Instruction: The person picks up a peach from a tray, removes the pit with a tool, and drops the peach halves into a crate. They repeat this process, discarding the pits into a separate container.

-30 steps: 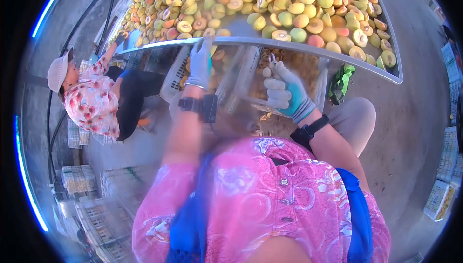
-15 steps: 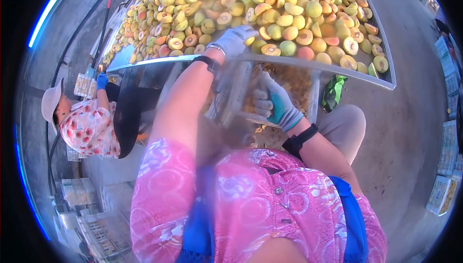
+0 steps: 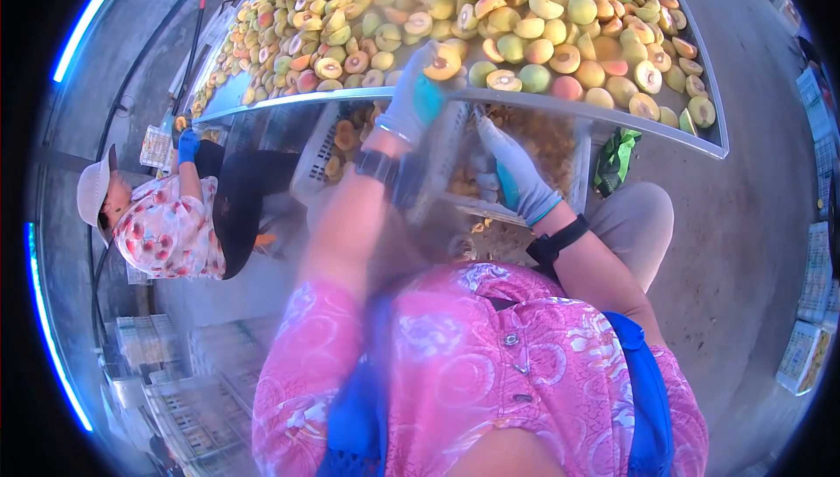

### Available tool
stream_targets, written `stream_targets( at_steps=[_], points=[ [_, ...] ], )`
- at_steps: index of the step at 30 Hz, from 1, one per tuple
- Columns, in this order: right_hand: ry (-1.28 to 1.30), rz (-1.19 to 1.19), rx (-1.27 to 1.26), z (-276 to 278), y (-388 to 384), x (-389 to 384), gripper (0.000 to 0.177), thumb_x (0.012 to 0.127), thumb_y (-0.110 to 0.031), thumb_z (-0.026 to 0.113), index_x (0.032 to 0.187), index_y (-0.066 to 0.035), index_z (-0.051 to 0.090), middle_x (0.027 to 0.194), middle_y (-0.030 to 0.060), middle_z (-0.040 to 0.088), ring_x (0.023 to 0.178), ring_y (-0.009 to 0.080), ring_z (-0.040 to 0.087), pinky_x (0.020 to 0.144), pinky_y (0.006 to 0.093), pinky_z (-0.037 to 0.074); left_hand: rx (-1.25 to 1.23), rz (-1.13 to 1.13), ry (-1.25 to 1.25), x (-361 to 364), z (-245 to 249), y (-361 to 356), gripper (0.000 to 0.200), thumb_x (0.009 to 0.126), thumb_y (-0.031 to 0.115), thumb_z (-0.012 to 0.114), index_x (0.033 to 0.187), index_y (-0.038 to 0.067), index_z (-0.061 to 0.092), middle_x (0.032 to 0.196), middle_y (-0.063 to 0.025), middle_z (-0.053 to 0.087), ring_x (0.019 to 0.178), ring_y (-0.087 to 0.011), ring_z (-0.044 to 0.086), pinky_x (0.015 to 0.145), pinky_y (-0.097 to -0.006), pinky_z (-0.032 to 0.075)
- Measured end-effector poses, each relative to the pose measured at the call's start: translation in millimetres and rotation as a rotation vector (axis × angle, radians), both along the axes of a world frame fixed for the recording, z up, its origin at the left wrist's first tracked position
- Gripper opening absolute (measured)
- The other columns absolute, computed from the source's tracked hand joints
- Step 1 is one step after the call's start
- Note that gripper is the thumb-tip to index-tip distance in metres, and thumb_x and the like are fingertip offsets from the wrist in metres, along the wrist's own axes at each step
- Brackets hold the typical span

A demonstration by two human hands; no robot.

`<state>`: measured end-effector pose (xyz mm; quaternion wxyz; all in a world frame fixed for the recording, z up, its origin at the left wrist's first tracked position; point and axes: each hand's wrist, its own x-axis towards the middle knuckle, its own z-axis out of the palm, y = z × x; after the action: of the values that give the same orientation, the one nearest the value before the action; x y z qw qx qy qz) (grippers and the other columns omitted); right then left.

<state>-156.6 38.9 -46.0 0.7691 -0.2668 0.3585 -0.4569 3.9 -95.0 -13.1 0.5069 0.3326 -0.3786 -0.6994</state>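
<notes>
My left hand (image 3: 409,101), in a pale glove with a teal palm, is raised at the near rim of the metal tray (image 3: 350,93). Its fingers grip a peach half (image 3: 442,62), cut face and brown centre showing. My right hand (image 3: 514,171), gloved the same way, is closed below the rim, over a crate (image 3: 582,162) of small orange-brown pieces. A thin tip shows by its thumb, but what it holds is hidden. Whole and halved yellow-green peaches (image 3: 534,31) are heaped in the tray.
Left of my hands stands a white crate (image 3: 312,157) holding peach halves. A green and black bag (image 3: 616,162) hangs under the tray's right side. A co-worker (image 3: 166,223) sits at the left. Stacked crates (image 3: 809,284) line the right side.
My left hand has come back from the heap toward me with a peach half in its fingers. My right hand has turned slightly and stayed over the crate. The view has shifted a little.
</notes>
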Motion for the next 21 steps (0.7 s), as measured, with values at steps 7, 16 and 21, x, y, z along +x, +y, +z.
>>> stream_targets(
  at_steps=[7,16,21],
  points=[
    [0.079,-0.035,-0.113,11.1,6.2,-0.7,0.043,0.097,-0.047,0.049,0.107,-0.007,0.06,0.091,-0.0001,0.055,0.074,0.0077,0.049,0.067,0.0235,0.045,0.138,0.119,0.118,-21.4,-4.4,53.1,0.041,0.092,0.04,0.058,0.109,0.003,0.056,0.091,-0.0135,0.065,0.078,-0.0255,0.065,0.07,-0.0361,0.055],
    [0.162,-0.037,-0.143,17.1,7.1,-3.3,0.037,0.097,-0.044,0.049,0.102,-0.008,0.059,0.075,-0.0034,0.051,0.061,0.0062,0.044,0.052,0.022,0.037,0.181,-0.02,0.142,-33.0,10.6,88.7,0.042,0.091,0.032,0.047,0.111,-0.004,0.057,0.098,-0.0171,0.066,0.081,-0.0277,0.065,0.075,-0.0363,0.056],
    [0.097,0.008,-0.067,21.4,11.7,-8.0,0.037,0.097,-0.044,0.049,0.105,-0.009,0.057,0.072,-0.0032,0.05,0.054,0.0066,0.043,0.046,0.0228,0.035,0.133,0.029,0.166,-34.2,3.6,91.4,0.037,0.084,0.019,0.05,0.114,-0.002,0.056,0.103,-0.0168,0.064,0.086,-0.0267,0.064,0.079,-0.0365,0.055]
  ],
)
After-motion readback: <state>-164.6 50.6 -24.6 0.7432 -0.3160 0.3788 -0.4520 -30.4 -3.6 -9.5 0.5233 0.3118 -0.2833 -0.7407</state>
